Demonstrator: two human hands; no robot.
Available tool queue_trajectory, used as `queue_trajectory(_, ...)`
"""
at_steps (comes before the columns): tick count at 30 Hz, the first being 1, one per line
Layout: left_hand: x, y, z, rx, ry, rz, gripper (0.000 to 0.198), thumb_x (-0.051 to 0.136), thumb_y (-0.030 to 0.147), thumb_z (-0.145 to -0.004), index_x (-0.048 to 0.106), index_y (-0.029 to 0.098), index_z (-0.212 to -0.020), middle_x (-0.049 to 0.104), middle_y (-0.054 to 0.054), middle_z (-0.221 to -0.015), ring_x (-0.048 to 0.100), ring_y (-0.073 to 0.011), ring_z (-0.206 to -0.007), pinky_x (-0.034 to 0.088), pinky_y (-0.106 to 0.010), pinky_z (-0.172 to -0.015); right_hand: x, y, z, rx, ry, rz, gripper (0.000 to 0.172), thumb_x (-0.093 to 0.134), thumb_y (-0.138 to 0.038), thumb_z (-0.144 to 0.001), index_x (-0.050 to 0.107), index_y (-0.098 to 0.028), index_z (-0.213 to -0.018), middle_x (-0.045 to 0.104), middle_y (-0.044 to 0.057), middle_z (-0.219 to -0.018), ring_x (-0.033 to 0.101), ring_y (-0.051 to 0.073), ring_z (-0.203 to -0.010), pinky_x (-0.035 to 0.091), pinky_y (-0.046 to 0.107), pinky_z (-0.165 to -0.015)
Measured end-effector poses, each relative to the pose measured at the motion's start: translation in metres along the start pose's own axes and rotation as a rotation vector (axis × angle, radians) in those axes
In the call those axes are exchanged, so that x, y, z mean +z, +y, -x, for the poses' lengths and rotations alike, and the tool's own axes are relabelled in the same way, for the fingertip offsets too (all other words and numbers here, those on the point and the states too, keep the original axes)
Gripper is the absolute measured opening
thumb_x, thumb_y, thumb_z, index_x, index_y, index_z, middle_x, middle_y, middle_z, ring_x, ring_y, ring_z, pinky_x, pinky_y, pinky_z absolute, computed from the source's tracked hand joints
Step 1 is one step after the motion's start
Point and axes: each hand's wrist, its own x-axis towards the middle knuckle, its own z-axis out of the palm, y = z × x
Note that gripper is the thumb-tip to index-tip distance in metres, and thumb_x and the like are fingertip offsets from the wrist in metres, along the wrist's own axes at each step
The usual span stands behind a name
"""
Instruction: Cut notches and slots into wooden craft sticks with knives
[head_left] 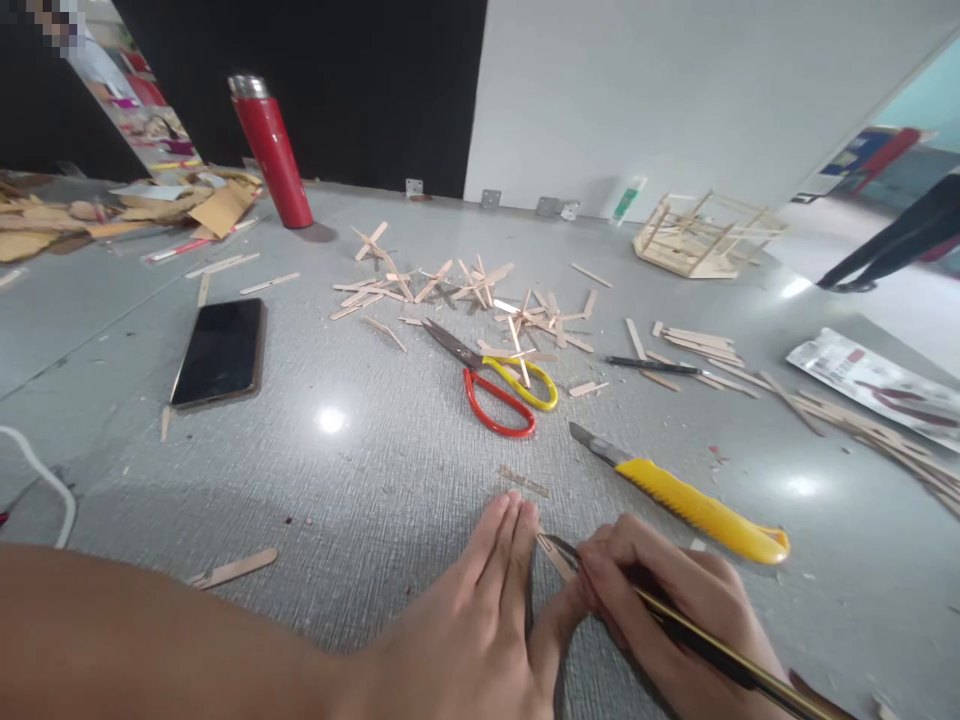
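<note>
Grey tabletop (375, 450) stretches to a wall (637, 90). My left hand (480, 600) lies flat, fingers together and thumb apart, a small wooden stick (556, 560) between; my right hand (679, 575) pinches a slim black-and-gold tool (705, 643), tip at that stick. Ahead lie scissors (477, 362) and a yellow knife (686, 502).

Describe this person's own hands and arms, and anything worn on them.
The bare left hand and bare right hand are ungloved, with no rings visible. The sleeveless stretch of left forearm shows no watch or bracelet. The right forearm is out of frame.
</note>
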Motion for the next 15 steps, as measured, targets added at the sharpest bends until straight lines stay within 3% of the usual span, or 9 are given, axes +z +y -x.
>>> queue_trajectory(6,-0.0016,-0.0004,-0.0015,0.010,-0.008,0.001,0.074,0.028,0.057,-0.107,0.056,-0.003,-0.140,0.066,-0.034,-0.130,0.061,-0.0467,-0.130,0.020,-0.060,-0.115,0.0019,0.0016,-0.0011,0.002,0.001,0.008,0.035,0.052,-0.029,-0.106,0.053,-0.025,-0.071,0.057,-0.004,-0.057,0.052,0.013,-0.047,0.043,0.025,-0.046)
queue_trajectory(12,-0.0004,-0.0002,-0.0027,-0.002,0.006,0.008,0.073,0.030,0.057,-0.107,0.055,-0.003,-0.140,0.067,-0.033,-0.129,0.062,-0.0454,-0.129,0.020,-0.059,-0.114,0.0045,0.0017,-0.0019,0.025,-0.007,-0.004,0.038,0.052,-0.030,-0.106,0.045,-0.025,-0.070,0.045,-0.007,-0.055,0.040,0.011,-0.047,0.038,0.025,-0.045)
queue_trajectory(15,0.0005,0.0000,-0.0031,-0.008,0.024,0.007,0.073,0.032,0.058,-0.106,0.057,-0.003,-0.136,0.068,-0.033,-0.127,0.063,-0.0449,-0.128,0.022,-0.059,-0.114,0.0053,-0.0033,-0.0041,0.050,-0.029,-0.030,0.038,0.055,-0.032,-0.106,0.048,-0.024,-0.070,0.048,-0.007,-0.056,0.043,0.011,-0.048,0.039,0.025,-0.047)
